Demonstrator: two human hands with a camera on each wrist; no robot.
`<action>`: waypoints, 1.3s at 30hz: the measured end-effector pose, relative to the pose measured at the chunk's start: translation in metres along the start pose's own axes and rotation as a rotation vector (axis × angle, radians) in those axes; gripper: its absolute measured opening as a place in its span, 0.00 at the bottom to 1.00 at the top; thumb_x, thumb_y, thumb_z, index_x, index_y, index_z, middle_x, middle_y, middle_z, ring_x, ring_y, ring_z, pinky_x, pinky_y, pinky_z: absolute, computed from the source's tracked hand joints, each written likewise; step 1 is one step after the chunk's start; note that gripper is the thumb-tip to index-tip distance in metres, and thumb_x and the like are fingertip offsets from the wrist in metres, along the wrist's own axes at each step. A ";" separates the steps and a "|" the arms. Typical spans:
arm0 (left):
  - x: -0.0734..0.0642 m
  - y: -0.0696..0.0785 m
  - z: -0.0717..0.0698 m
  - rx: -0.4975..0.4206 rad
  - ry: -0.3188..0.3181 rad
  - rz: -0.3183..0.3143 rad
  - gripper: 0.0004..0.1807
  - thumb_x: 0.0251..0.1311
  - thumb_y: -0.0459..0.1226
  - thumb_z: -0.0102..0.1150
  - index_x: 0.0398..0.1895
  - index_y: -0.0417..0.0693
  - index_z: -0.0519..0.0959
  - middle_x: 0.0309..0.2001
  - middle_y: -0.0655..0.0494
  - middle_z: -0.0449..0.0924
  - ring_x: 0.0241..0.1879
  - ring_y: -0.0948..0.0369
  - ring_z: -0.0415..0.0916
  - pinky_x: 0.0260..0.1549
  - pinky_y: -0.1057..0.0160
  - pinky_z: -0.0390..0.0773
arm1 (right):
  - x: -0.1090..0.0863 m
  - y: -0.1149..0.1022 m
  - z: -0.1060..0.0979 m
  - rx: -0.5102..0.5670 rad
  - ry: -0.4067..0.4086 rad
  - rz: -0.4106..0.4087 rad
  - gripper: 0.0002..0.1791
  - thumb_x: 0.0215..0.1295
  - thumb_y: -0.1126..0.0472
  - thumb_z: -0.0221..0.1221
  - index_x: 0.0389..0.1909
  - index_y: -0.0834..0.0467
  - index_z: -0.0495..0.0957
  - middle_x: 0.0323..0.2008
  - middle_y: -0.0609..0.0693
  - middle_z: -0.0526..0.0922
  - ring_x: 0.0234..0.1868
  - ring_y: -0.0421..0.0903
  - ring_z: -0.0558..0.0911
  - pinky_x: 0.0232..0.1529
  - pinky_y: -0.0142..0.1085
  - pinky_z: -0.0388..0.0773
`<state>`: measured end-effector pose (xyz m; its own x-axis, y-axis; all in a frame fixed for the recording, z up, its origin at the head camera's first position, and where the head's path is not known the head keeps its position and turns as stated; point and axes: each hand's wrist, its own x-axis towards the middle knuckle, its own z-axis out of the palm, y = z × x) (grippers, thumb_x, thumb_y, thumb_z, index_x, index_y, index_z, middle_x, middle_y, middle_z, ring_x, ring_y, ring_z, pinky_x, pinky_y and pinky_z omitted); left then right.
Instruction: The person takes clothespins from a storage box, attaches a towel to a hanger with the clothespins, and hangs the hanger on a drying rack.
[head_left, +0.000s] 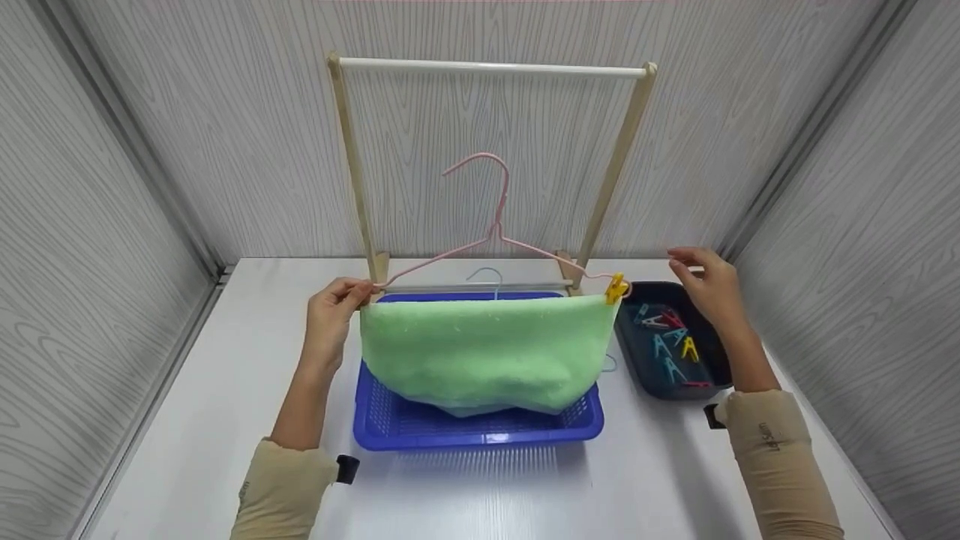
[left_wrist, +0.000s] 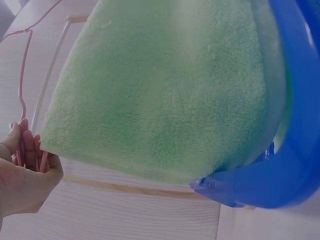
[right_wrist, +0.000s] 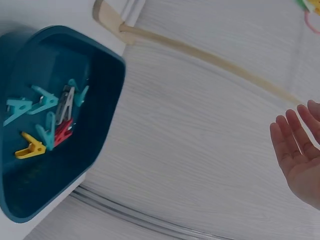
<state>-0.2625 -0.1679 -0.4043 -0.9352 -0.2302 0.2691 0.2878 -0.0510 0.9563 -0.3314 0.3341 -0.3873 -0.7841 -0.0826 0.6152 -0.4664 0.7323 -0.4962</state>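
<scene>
My left hand (head_left: pixel 334 319) pinches the left end of a pink wire hanger (head_left: pixel 501 196) together with the upper corner of a light green towel (head_left: pixel 487 345). The towel hangs from the hanger's lower part, its bottom dipping over the blue basket (head_left: pixel 480 439). At the right end, a yellow clothespin (head_left: pixel 616 289) clips the towel to the hanger. My right hand (head_left: pixel 709 289) is raised over the dark bin, away from the hanger, with nothing in it. In the right wrist view its fingers (right_wrist: pixel 292 132) are extended and loose.
A dark teal bin (right_wrist: pixel 107 120) at the right holds several clothespins, among them a yellow clothespin (right_wrist: pixel 31 146) and a red clothespin (right_wrist: pixel 63 132). Behind the basket stands a wooden rack with a white rod (head_left: pixel 487 68). A light blue hanger hook (head_left: pixel 487 271) shows behind the towel.
</scene>
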 end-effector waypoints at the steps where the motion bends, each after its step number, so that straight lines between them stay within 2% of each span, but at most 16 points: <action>1: 0.000 0.000 0.000 0.002 0.001 0.000 0.06 0.61 0.30 0.54 0.31 0.34 0.80 0.27 0.56 0.79 0.30 0.62 0.73 0.35 0.67 0.74 | -0.001 0.004 0.001 -0.007 -0.007 0.008 0.11 0.64 0.64 0.57 0.44 0.65 0.79 0.40 0.58 0.80 0.41 0.51 0.78 0.39 0.29 0.73; 5: 0.000 0.000 0.000 0.002 0.003 -0.001 0.06 0.61 0.29 0.54 0.31 0.35 0.80 0.27 0.57 0.79 0.30 0.63 0.73 0.34 0.68 0.74 | -0.005 0.016 0.005 -0.024 -0.039 0.031 0.12 0.63 0.65 0.57 0.44 0.67 0.78 0.40 0.60 0.79 0.41 0.54 0.78 0.39 0.46 0.75; 8: 0.000 -0.001 0.000 0.004 0.003 -0.001 0.06 0.61 0.29 0.54 0.31 0.35 0.80 0.27 0.57 0.79 0.30 0.61 0.73 0.34 0.68 0.74 | -0.007 0.023 0.007 -0.035 -0.064 0.054 0.12 0.63 0.65 0.57 0.44 0.68 0.77 0.41 0.62 0.78 0.40 0.56 0.78 0.40 0.51 0.74; 18: -0.003 0.002 0.001 0.013 -0.007 -0.006 0.08 0.61 0.31 0.55 0.33 0.31 0.79 0.28 0.56 0.79 0.32 0.62 0.72 0.37 0.67 0.73 | -0.015 0.044 0.013 -0.054 -0.122 0.107 0.11 0.61 0.69 0.57 0.43 0.69 0.77 0.37 0.65 0.78 0.38 0.60 0.78 0.42 0.53 0.73; 26: -0.001 0.000 0.001 0.001 -0.009 0.014 0.07 0.62 0.29 0.53 0.33 0.30 0.79 0.28 0.56 0.79 0.32 0.61 0.73 0.36 0.68 0.73 | -0.022 0.061 0.018 -0.095 -0.154 0.151 0.11 0.61 0.67 0.58 0.42 0.70 0.77 0.36 0.65 0.77 0.38 0.60 0.77 0.41 0.53 0.71; 34: -0.001 0.000 0.001 0.016 0.005 -0.004 0.08 0.61 0.30 0.54 0.33 0.30 0.79 0.28 0.56 0.79 0.33 0.58 0.73 0.35 0.68 0.73 | -0.030 0.070 0.021 -0.106 -0.184 0.171 0.11 0.61 0.68 0.57 0.42 0.70 0.77 0.36 0.65 0.77 0.38 0.60 0.77 0.41 0.53 0.71; 39: -0.002 0.000 0.001 0.017 0.007 -0.011 0.09 0.61 0.31 0.55 0.34 0.29 0.79 0.28 0.56 0.79 0.31 0.61 0.72 0.36 0.68 0.73 | -0.034 0.074 0.022 -0.125 -0.230 0.203 0.11 0.62 0.67 0.57 0.42 0.70 0.76 0.37 0.65 0.77 0.38 0.60 0.76 0.40 0.53 0.71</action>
<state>-0.2612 -0.1664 -0.4045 -0.9367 -0.2363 0.2583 0.2744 -0.0372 0.9609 -0.3483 0.3762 -0.4587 -0.9343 -0.0665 0.3503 -0.2488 0.8253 -0.5069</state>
